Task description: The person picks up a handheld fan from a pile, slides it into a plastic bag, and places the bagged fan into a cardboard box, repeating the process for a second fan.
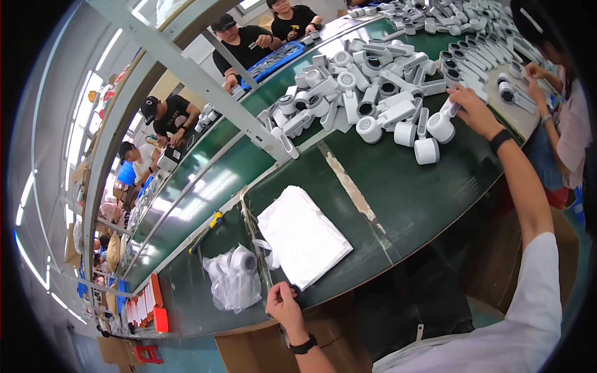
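The half-open right hand (pixel 477 114) touches a white handheld fan (pixel 441 127), which slants down-left from it, grip unclear; the curled left hand (pixel 285 306) hides any hold.

The single fisheye view is head-worn, looking steeply down from above the near side of the green table (pixel 429 202) and facing across it. It sits close enough to frame the left hand (pixel 284 303) at the table's near edge and the right hand (pixel 471 109) over its right side. Co-workers (pixel 244 46) beyond the table appear small; distances there seem hard to judge.
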`<control>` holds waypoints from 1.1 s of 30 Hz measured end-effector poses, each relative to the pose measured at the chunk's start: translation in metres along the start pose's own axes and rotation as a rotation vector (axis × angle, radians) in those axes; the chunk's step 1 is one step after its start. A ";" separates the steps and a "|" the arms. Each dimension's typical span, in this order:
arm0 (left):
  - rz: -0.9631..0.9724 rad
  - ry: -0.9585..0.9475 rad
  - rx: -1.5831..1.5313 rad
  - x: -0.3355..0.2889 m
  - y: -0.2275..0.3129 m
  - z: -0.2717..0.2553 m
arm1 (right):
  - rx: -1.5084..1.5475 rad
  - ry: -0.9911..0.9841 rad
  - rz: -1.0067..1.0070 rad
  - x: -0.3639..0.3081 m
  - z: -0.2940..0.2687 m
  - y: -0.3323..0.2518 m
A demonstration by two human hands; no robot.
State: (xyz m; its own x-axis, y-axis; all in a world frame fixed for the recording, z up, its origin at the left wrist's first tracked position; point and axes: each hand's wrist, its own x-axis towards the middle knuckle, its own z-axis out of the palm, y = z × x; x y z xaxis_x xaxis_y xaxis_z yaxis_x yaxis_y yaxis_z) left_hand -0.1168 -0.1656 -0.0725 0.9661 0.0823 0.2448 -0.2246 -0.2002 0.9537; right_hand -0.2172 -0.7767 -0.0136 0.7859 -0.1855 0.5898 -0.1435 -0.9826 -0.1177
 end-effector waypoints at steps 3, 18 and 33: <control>-0.011 0.035 -0.081 -0.003 0.020 0.009 | 0.081 0.075 0.075 -0.025 -0.025 -0.018; 0.651 -0.488 0.842 0.029 0.074 0.047 | 1.653 -0.181 0.572 -0.131 -0.016 -0.265; 0.438 -0.385 0.263 -0.018 0.100 0.065 | 1.908 -0.267 0.782 -0.114 -0.023 -0.346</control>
State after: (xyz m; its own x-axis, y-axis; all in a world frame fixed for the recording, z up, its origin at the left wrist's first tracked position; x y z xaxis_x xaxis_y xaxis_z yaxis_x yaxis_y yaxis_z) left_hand -0.1483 -0.2503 0.0075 0.7792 -0.4084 0.4754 -0.6178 -0.3729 0.6922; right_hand -0.2709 -0.4160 -0.0222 0.9554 -0.2878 -0.0660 0.1095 0.5531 -0.8259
